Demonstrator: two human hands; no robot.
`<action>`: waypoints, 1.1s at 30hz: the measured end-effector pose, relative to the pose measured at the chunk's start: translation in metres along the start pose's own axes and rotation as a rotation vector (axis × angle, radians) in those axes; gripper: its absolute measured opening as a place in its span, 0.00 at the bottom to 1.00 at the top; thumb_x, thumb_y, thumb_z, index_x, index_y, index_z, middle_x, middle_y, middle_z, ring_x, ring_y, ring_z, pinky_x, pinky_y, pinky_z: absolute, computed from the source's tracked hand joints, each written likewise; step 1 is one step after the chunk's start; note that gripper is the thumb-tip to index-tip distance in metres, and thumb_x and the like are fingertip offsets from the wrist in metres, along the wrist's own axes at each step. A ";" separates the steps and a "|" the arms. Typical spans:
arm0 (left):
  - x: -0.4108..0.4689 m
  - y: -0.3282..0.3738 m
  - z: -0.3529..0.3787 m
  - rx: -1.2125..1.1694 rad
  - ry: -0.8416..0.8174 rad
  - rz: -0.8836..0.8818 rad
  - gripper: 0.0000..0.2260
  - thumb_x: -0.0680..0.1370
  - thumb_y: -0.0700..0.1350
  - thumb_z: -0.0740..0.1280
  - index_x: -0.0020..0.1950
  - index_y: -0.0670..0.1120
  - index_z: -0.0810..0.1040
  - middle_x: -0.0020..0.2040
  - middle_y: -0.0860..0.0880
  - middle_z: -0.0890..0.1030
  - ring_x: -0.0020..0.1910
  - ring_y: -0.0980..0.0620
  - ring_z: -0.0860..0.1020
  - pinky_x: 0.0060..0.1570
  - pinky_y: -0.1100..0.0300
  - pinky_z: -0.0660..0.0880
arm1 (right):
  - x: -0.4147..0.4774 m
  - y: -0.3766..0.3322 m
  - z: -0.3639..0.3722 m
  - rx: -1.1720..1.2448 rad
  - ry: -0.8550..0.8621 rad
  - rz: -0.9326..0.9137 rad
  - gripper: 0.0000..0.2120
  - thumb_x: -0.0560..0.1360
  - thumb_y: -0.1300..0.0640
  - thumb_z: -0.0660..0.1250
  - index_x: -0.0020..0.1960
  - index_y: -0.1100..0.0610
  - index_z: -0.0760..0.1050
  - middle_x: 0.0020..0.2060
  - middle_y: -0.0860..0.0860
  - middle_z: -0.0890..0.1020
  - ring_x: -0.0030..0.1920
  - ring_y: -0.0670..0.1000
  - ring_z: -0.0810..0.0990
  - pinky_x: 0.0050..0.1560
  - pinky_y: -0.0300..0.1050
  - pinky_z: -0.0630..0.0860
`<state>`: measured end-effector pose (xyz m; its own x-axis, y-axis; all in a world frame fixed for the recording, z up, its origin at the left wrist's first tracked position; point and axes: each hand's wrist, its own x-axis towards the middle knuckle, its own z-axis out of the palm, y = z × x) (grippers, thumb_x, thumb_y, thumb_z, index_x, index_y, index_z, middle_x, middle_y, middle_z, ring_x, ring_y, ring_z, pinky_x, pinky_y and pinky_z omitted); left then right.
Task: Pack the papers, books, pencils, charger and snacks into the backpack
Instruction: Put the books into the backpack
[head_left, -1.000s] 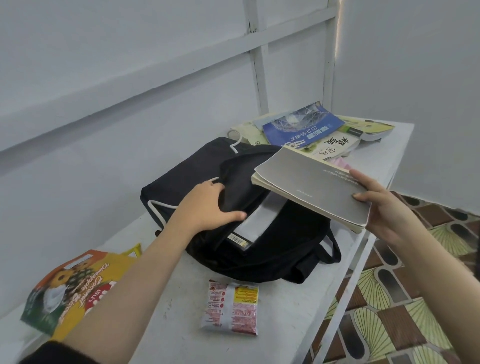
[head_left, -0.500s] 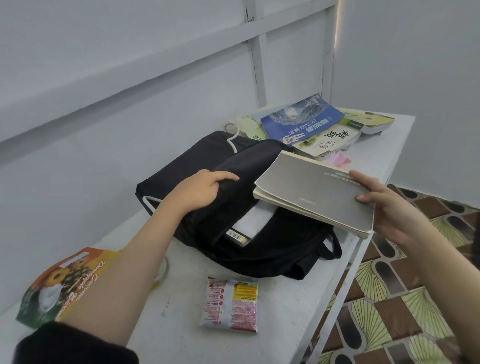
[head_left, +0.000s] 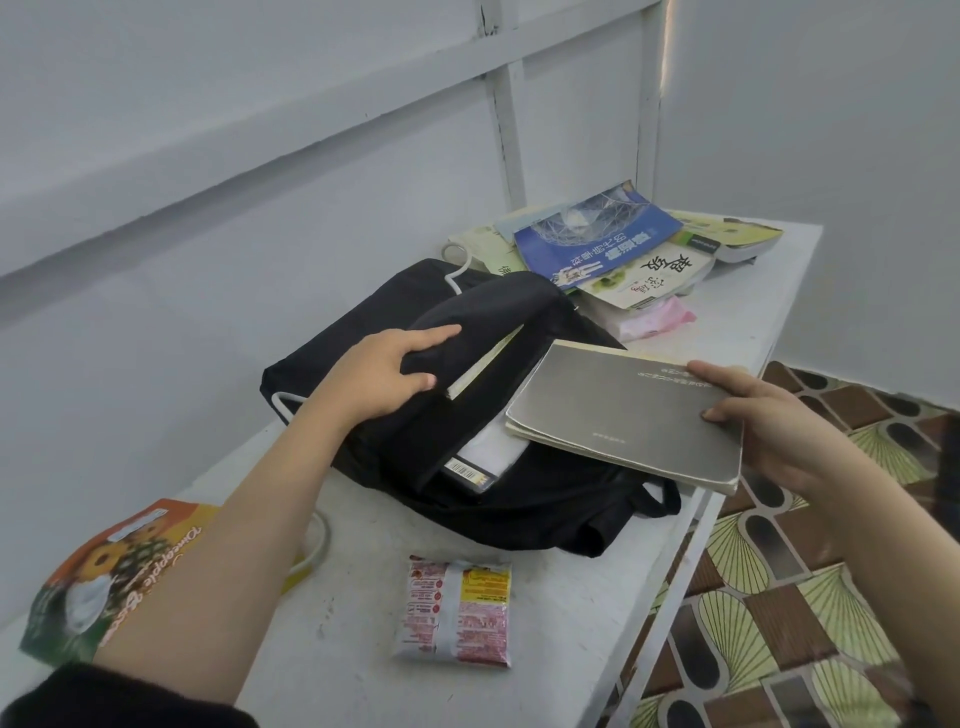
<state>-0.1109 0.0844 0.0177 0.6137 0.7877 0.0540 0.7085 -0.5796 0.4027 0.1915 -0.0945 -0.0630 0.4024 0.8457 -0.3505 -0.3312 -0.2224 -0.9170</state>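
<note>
Holding up the mouth of the backpack (head_left: 519, 512), the left hand (head_left: 379, 376) grips its flap; the right hand (head_left: 774, 421) pinches the grey book (head_left: 628, 415) at the opening. Papers (head_left: 488, 452) already sit inside; the far book stack (head_left: 597, 244), near snack packet (head_left: 457, 608) and left snack bag (head_left: 104, 571) wait outside.

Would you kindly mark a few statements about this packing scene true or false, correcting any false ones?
1. The left hand grips the black backpack's upper flap. True.
2. The right hand is empty. False: it holds the grey book.
3. The red snack packet lies on the table, outside the backpack. True.
4. The backpack is closed. False: its mouth is held open.
</note>
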 end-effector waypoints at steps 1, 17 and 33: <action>0.000 0.000 -0.001 -0.005 0.009 0.003 0.28 0.76 0.41 0.68 0.68 0.67 0.66 0.66 0.54 0.74 0.65 0.52 0.71 0.59 0.61 0.66 | 0.000 -0.001 0.001 -0.005 0.010 -0.007 0.26 0.74 0.73 0.55 0.65 0.51 0.74 0.48 0.51 0.77 0.44 0.53 0.76 0.44 0.48 0.73; 0.000 0.004 -0.027 -0.025 0.094 0.099 0.30 0.75 0.40 0.69 0.66 0.69 0.65 0.54 0.53 0.76 0.57 0.52 0.73 0.59 0.58 0.67 | 0.021 -0.045 0.050 -0.033 -0.259 -0.048 0.27 0.74 0.75 0.53 0.65 0.53 0.73 0.53 0.51 0.79 0.48 0.51 0.78 0.43 0.41 0.79; -0.003 0.000 -0.029 -0.069 0.077 0.103 0.30 0.75 0.40 0.69 0.64 0.71 0.63 0.52 0.55 0.76 0.55 0.57 0.73 0.55 0.65 0.64 | 0.060 -0.029 0.154 -0.487 -0.290 -0.147 0.25 0.79 0.68 0.55 0.73 0.51 0.58 0.43 0.59 0.80 0.28 0.52 0.82 0.28 0.43 0.80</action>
<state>-0.1228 0.0882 0.0435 0.6517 0.7399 0.1668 0.6159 -0.6445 0.4530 0.0939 0.0379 -0.0281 0.1421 0.9675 -0.2091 0.1687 -0.2319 -0.9580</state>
